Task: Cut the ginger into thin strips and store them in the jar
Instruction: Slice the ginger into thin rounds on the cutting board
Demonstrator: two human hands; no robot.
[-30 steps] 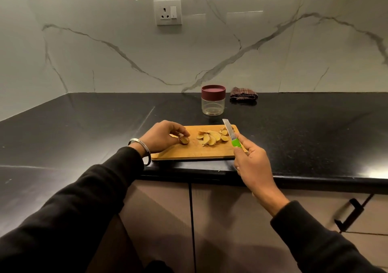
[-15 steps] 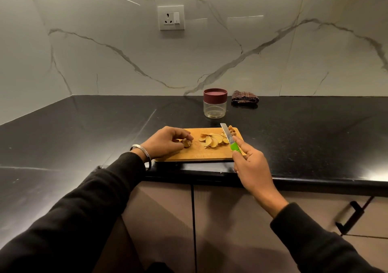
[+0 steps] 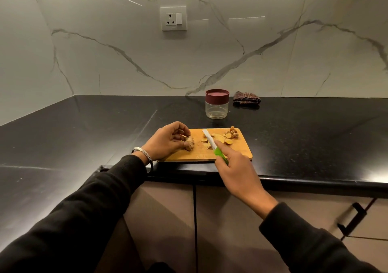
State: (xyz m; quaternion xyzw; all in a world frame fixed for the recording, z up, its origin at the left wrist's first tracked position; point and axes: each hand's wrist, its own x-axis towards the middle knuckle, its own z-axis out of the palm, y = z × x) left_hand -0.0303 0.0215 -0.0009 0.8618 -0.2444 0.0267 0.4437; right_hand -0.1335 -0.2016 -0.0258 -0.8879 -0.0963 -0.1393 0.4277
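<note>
A wooden cutting board (image 3: 239,148) lies at the counter's front edge. My left hand (image 3: 165,142) holds a knobbly piece of ginger (image 3: 189,143) on the board's left end. My right hand (image 3: 235,172) grips a green-handled knife (image 3: 212,145), its blade pointing away over the board's middle. Thin ginger slices (image 3: 218,139) lie around the blade, and a few ginger knobs (image 3: 232,133) sit at the board's far right corner. A clear jar (image 3: 217,110) with a maroon lid stands behind the board, lid on.
A folded dark checked cloth (image 3: 246,100) lies by the wall, right of the jar. The black counter (image 3: 315,134) meets a marble wall with a socket (image 3: 173,18). Cabinet doors and a black handle (image 3: 354,220) sit below the counter's edge.
My right hand has swung the knife leftwards across the slices. My left hand has shifted its hold on the ginger piece. The camera has moved closer and tilted.
</note>
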